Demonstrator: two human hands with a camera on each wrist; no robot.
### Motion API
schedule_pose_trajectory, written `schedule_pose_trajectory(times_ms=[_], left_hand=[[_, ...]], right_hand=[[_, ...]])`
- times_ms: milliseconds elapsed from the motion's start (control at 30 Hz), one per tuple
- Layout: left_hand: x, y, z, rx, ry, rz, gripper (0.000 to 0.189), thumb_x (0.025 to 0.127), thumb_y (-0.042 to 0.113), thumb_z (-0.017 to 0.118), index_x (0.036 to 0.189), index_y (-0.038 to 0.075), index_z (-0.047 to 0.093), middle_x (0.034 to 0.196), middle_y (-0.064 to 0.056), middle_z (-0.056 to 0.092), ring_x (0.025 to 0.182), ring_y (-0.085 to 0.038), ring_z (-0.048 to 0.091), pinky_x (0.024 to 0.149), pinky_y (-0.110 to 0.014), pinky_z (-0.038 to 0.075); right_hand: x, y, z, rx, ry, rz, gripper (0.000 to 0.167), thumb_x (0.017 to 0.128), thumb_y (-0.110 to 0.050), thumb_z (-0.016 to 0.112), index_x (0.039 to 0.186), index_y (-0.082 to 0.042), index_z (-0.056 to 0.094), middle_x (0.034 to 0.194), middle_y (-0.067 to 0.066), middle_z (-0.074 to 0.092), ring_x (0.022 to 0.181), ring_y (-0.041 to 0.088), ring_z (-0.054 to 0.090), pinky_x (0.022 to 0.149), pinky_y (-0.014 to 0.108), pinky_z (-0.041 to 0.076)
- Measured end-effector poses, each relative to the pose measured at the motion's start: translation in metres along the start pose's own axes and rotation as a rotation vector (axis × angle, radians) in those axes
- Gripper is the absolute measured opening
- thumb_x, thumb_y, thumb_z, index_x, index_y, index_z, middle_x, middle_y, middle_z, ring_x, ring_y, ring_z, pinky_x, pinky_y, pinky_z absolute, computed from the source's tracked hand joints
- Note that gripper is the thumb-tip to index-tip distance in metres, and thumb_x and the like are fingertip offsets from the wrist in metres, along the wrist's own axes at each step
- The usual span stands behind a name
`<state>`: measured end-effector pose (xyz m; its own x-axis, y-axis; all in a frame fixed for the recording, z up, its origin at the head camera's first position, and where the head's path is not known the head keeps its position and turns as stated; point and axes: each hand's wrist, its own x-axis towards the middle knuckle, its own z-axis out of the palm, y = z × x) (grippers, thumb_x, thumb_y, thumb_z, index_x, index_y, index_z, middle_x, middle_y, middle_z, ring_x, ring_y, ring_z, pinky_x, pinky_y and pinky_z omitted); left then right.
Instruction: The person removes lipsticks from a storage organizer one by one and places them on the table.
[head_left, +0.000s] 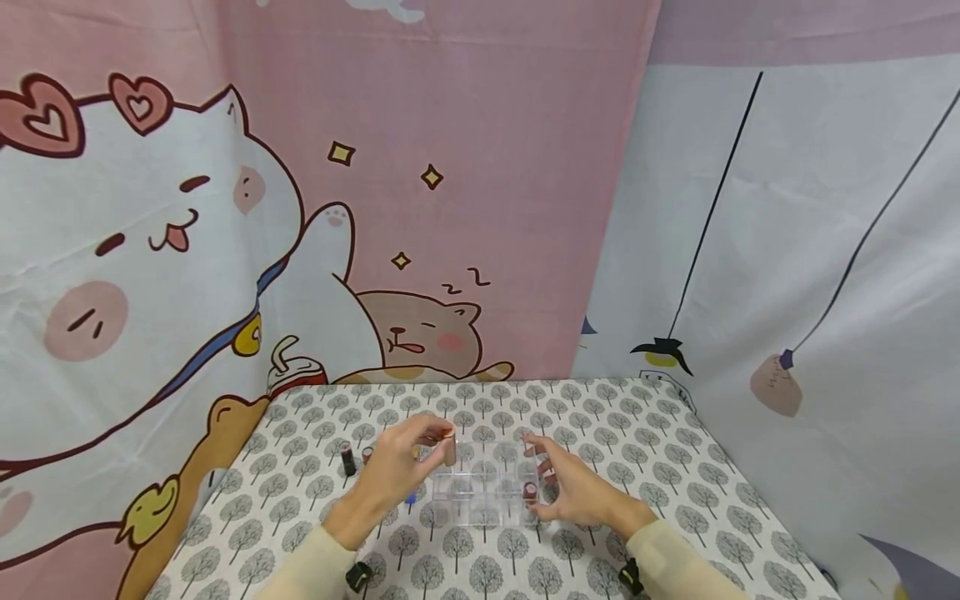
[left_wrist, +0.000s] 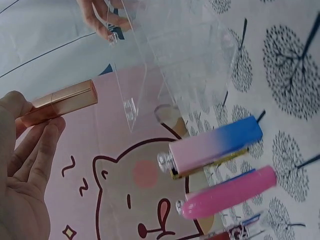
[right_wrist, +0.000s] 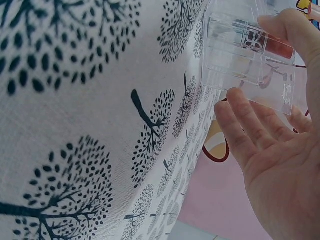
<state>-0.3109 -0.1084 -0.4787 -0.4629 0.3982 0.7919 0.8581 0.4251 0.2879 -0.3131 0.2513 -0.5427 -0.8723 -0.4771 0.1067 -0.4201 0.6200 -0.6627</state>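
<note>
My left hand (head_left: 401,461) pinches a rose-gold lipstick tube (left_wrist: 65,103) between thumb and fingertips, raised at the left side of a clear divided organizer (head_left: 480,482). In the head view the tube is upright. My right hand (head_left: 581,487) is at the organizer's right side, thumb near the front and fingers toward the back. The right wrist view shows those fingers (right_wrist: 245,120) fairly straight, with tips right at the clear wall. One lipstick with a red part (right_wrist: 278,48) stands in a right-hand compartment, near the right thumb.
Left of the organizer are a pink-to-blue tube (left_wrist: 215,144), a magenta tube (left_wrist: 230,192) and a clear-cased red one (left_wrist: 237,232). A dark tube (head_left: 348,460) stands farther left. The tree-print cloth (head_left: 480,571) covers the table; a cartoon curtain (head_left: 525,208) hangs behind.
</note>
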Motion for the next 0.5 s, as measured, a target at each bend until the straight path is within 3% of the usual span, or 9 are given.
schedule_pose_trajectory(times_ms=[300, 500], left_hand=[[-0.007, -0.013, -0.017, 0.037, 0.044, 0.011, 0.031, 0.093, -0.007, 0.091, 0.121, 0.002, 0.080, 0.113, -0.010, 0.088, 0.094, -0.022, 0.086, 0.086, -0.030, 0.075], [-0.015, -0.023, -0.027, 0.083, 0.085, -0.003, 0.033, 0.091, -0.008, 0.091, 0.121, 0.002, 0.080, 0.112, -0.009, 0.087, 0.091, -0.022, 0.086, 0.081, -0.032, 0.075]], right_hand=[[0.000, 0.002, 0.002, -0.003, 0.004, -0.004, 0.122, 0.086, -0.028, 0.105, 0.182, -0.028, 0.029, 0.170, 0.015, 0.058, 0.131, 0.023, 0.070, 0.104, 0.038, 0.070], [0.000, 0.002, 0.001, -0.007, 0.010, -0.004, 0.123, 0.085, -0.028, 0.105, 0.182, -0.029, 0.029, 0.170, 0.009, 0.058, 0.131, 0.022, 0.070, 0.104, 0.038, 0.070]])
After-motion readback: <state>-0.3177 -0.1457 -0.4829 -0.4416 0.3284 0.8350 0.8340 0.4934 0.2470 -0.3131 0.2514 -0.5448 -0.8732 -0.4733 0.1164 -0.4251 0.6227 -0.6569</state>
